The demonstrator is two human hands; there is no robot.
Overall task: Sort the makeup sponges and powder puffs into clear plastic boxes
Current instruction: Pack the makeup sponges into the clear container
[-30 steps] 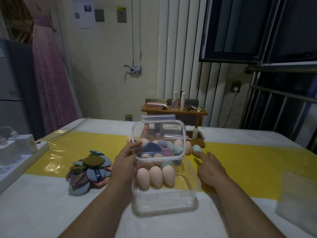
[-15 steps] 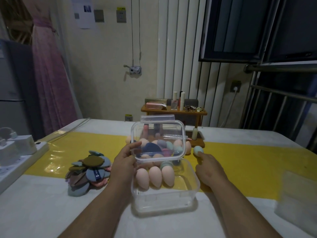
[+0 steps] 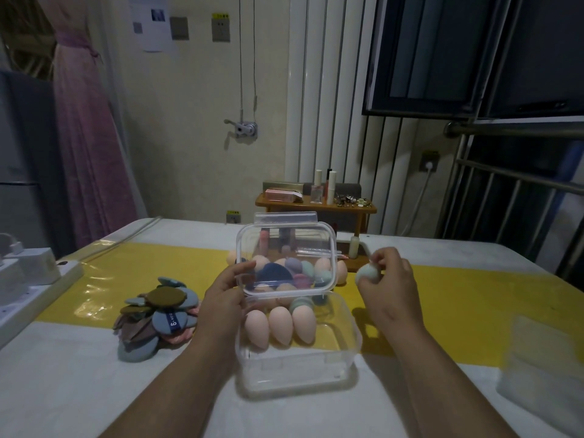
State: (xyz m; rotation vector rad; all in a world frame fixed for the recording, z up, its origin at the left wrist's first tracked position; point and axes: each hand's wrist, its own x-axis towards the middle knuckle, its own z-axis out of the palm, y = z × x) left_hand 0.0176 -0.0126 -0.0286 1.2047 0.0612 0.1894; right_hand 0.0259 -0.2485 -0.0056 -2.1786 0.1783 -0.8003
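Observation:
A clear plastic box (image 3: 300,371) stands on the table in front of me, with three pink egg-shaped sponges (image 3: 279,324) and a green one (image 3: 300,303) inside. My left hand (image 3: 224,298) grips the left edge of its clear lid (image 3: 286,259) and holds it upright. Behind the lid lies a heap of loose sponges and puffs (image 3: 284,273), seen through the plastic. My right hand (image 3: 390,282) pinches a pale green sponge (image 3: 367,274), lifted off the table to the right of the lid.
A pile of flat round powder puffs (image 3: 158,314) lies left of the box. A white power strip with chargers (image 3: 28,273) runs along the left edge. A second clear box (image 3: 543,368) sits at the right edge. A small wooden shelf with cosmetics (image 3: 319,203) stands behind.
My right hand has closed on the pale green sponge and raised it off the yellow mat. My left hand still holds the lid up.

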